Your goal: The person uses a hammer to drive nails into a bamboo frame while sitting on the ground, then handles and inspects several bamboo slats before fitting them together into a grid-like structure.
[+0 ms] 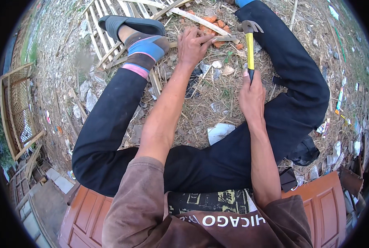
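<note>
My right hand is wrapped round the black grip of a claw hammer with a yellow handle. The hammer is raised, its claw toward the right and its striking face toward the left. My left hand is closed on a narrow wooden strip, with thumb and forefinger drawn together over it. Whether a nail is between those fingers is too small to tell. Beneath and beyond the strip lie broken orange brick pieces. A longer pale slat crosses just beyond my left hand.
A slatted wooden frame lies at the far left, near my sandalled foot. My bent legs in dark trousers flank the work. I sit on a reddish-brown panelled door. Stones, straw and litter cover the ground; a lattice panel stands left.
</note>
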`<state>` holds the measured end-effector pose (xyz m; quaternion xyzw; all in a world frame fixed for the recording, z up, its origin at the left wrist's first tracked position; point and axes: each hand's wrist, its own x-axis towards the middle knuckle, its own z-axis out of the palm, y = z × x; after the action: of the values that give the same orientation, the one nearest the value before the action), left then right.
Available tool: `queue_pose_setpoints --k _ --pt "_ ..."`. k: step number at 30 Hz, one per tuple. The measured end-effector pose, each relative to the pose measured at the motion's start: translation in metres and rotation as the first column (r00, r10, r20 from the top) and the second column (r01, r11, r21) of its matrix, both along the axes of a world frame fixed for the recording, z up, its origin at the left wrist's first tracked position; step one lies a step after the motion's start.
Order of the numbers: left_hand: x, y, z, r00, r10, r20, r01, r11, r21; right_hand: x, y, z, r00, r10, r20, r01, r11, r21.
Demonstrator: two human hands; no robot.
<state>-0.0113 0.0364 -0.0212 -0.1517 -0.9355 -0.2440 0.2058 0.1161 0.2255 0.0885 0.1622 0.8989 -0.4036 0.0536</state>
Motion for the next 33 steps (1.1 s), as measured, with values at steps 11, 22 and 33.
queue_pose_setpoints --k 11,22,33 --pt "0.005 0.006 -0.003 0.961 0.117 0.251 -0.157 0.977 0.147 -0.027 0.035 0.044 0.933 0.359 0.018 -0.354 0.912 0.207" --pt "0.004 0.011 -0.012 0.972 0.152 0.177 -0.175 0.978 0.116 -0.049 0.047 0.060 0.838 0.542 -0.068 -0.446 0.750 0.488" --pt "-0.008 0.009 -0.012 0.961 0.173 0.214 -0.197 0.976 0.096 -0.053 0.068 0.055 0.796 0.605 0.033 -0.495 0.618 0.611"
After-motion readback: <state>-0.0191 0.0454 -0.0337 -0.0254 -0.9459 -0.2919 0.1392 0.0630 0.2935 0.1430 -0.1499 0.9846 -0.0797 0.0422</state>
